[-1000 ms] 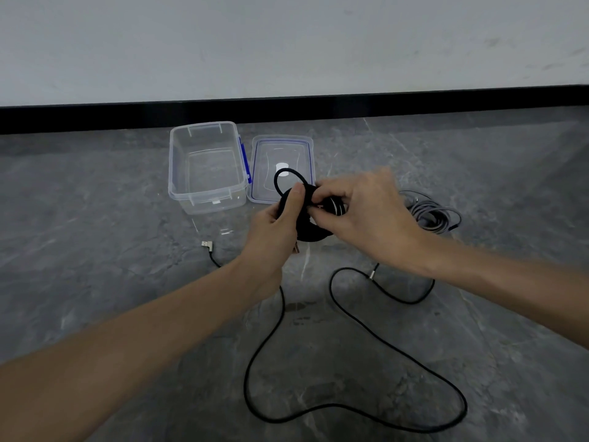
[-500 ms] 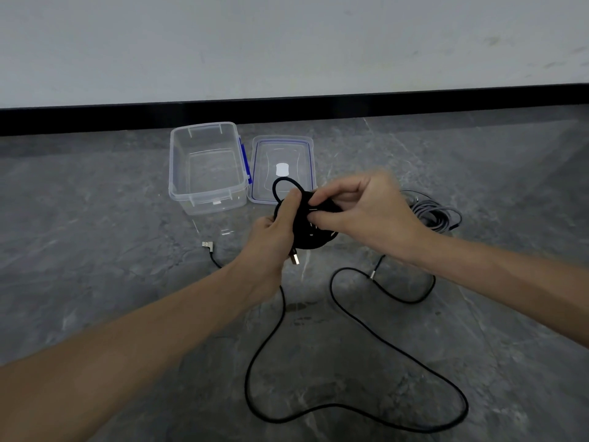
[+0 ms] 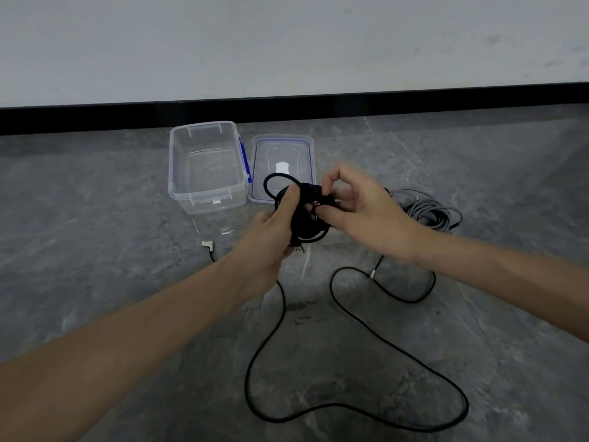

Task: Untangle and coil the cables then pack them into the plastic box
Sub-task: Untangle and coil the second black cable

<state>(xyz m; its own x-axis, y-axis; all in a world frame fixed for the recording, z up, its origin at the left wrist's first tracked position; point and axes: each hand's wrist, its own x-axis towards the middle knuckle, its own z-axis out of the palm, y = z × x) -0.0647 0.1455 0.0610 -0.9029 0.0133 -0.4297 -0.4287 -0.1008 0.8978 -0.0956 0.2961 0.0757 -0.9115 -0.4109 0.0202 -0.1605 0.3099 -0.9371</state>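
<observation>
Your left grip [image 3: 271, 231] clamped round the coil [image 3: 306, 224], held above the floor. Your right grip [image 3: 366, 212] pinched a strand of it. A black cable [image 3: 350, 406] looped toward the floor's near edge. The open box [image 3: 210, 202] stood by the far edge, with the lid [image 3: 306, 148] just beside it and a grey cable [image 3: 430, 212] near.

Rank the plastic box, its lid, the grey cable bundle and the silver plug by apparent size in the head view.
1. plastic box.
2. lid.
3. grey cable bundle, partly behind the right hand, so 2 and 3 are unsure.
4. silver plug.
</observation>
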